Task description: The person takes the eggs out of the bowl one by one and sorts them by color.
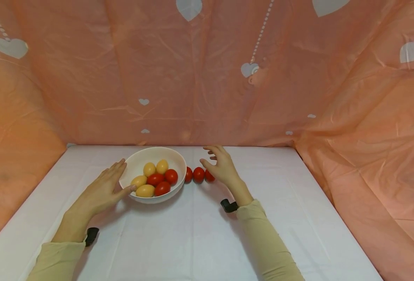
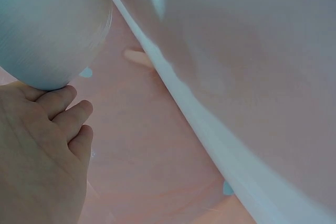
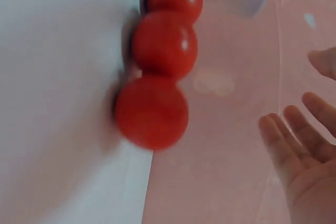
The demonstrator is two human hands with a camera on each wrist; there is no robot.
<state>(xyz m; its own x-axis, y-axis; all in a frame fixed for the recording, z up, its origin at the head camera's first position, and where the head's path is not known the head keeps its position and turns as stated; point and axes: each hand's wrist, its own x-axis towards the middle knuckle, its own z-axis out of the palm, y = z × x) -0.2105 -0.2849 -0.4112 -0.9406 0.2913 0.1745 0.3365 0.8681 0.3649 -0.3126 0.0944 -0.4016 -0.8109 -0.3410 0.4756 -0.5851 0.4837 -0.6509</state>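
A white bowl [image 1: 157, 152] stands toward the back left of the table, holding several yellow tomatoes [image 1: 145, 191] and three red ones [image 1: 162, 188]. My left hand [image 1: 99, 195] rests against the bowl's left side, its fingers nearly straight along the outer wall and the thumb at the front rim. Three red tomatoes [image 1: 198, 175] lie in a row just right of the bowl. Above and beside the rightmost tomato [image 3: 152, 113], my right hand [image 1: 222, 168] hovers with loosely bent fingers and thumb apart, holding nothing. It partly covers that tomato in the head view.
A white cloth [image 1: 193, 242] covers the table. Orange-pink sheeting [image 1: 200, 78] with white hearts hangs behind its back edge and along both sides. Each wrist carries a small black device [image 1: 229, 205].
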